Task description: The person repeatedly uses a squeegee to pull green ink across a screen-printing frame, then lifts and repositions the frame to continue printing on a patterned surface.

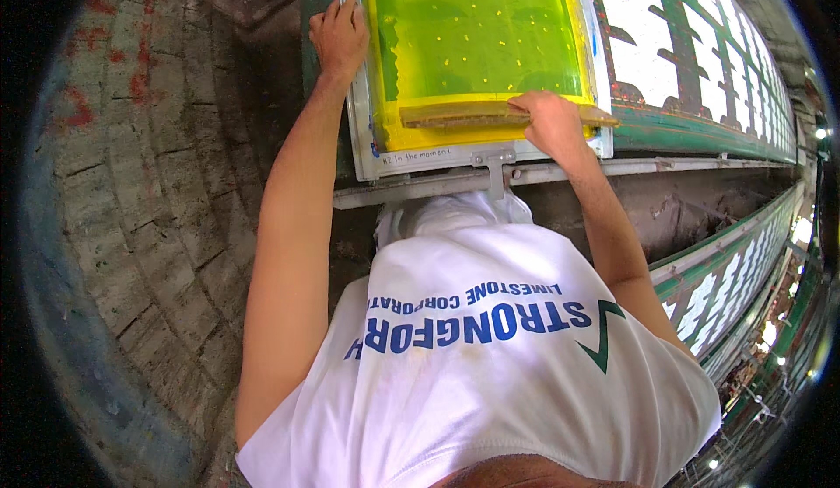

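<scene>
A screen printing frame (411, 166) with a pale metal rim lies in front of me. Its mesh (472, 42) is green with a yellow border and is dotted with small yellow spots. My left hand (339, 38) grips the frame's left side, fingers curled over the rim. Across the near end of the mesh lies a long wooden squeegee (464, 115), reaching past the frame's right side. My right hand (553, 125) is closed on it, right of its middle. The squeegee's lower edge is hidden from above.
A metal rail (577, 170) runs along the near edge, with a metal bracket (494, 163) at the frame. Rightward stretches a long green-edged table (700, 129) bearing white and dark patterned pieces. Another such table (726, 287) stands at lower right. Worn brick paving (149, 208) lies left.
</scene>
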`<move>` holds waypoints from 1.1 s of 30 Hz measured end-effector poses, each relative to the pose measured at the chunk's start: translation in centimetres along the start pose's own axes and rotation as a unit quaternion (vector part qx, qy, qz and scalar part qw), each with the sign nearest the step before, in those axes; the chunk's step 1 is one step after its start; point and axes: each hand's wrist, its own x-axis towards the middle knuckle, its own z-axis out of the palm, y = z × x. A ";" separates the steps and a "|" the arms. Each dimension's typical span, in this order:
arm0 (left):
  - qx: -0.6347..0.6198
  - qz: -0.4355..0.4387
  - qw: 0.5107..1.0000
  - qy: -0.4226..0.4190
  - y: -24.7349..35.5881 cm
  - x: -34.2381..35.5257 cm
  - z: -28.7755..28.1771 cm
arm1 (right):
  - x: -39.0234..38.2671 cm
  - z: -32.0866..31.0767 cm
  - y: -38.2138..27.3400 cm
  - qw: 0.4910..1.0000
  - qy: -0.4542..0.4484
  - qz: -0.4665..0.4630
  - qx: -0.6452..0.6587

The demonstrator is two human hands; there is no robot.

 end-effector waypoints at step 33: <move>0.162 0.034 0.986 -0.015 2.5 0.6 -0.9 | -6.4 0.4 11.2 0.917 -0.016 -0.170 0.361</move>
